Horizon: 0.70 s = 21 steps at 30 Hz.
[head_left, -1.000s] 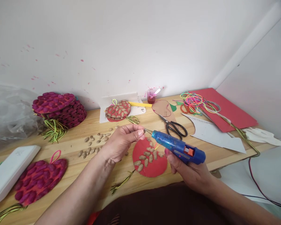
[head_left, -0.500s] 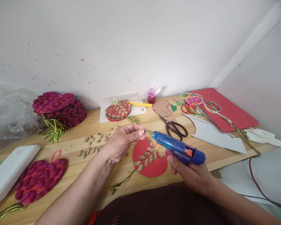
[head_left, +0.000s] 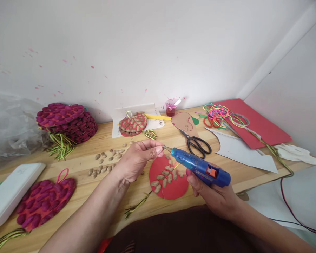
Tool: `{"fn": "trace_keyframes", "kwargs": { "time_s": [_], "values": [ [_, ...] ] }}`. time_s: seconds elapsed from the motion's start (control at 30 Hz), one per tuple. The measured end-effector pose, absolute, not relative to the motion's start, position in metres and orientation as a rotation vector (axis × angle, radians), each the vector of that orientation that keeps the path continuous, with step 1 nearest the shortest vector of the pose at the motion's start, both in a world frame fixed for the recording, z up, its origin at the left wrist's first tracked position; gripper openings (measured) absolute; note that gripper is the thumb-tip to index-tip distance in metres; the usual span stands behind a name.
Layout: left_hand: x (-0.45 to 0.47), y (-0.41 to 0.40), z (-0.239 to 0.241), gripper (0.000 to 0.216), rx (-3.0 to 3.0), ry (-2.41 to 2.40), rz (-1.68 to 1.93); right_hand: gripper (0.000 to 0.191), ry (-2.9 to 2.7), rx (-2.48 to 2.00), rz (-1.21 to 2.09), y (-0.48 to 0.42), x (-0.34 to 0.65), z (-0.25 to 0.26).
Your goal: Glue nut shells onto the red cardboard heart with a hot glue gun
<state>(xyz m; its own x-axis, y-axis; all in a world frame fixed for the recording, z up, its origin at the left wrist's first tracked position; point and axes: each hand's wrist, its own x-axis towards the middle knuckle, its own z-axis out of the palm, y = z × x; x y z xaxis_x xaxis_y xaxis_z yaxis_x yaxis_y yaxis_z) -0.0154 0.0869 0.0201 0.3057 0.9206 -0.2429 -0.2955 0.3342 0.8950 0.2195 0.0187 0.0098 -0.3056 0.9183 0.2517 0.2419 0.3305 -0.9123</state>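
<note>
Peanuts [head_left: 110, 168]: lie loose on the wooden table [head_left: 86, 147], left of the left hand.
Left hand [head_left: 137, 158]: pinches narrow at the nozzle [head_left: 168, 149] tip; whether it holds anything is unclear.
Red disc [head_left: 171, 191]: lies flat, bearing rows of peanuts.
Glue gun [head_left: 192, 163]: blue, tilts above the disc's right side.
Right hand [head_left: 213, 193]: wraps around the glue gun.

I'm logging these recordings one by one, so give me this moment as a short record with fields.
Left hand: pinched at the nozzle tip; anything held is too hidden to identify
Right hand: holds the blue glue gun
Between forearms: red disc with tassel, peanuts covering part of it
Loose peanuts: left of the disc
Scissors: black-handled, beyond the glue gun
Back left: stack of magenta pieces
</note>
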Motion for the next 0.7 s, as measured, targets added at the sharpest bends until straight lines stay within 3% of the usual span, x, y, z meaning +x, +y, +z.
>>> {"fn": "trace_keyframes", "kwargs": {
  "time_s": [0.7],
  "values": [
    [-0.0155, 0.0855, 0.0207, 0.028, 0.859, 0.910, 0.951, 0.014, -1.732, -1.066, 1.028, 0.0191, 0.2195, 0.0114]
  ]
}}
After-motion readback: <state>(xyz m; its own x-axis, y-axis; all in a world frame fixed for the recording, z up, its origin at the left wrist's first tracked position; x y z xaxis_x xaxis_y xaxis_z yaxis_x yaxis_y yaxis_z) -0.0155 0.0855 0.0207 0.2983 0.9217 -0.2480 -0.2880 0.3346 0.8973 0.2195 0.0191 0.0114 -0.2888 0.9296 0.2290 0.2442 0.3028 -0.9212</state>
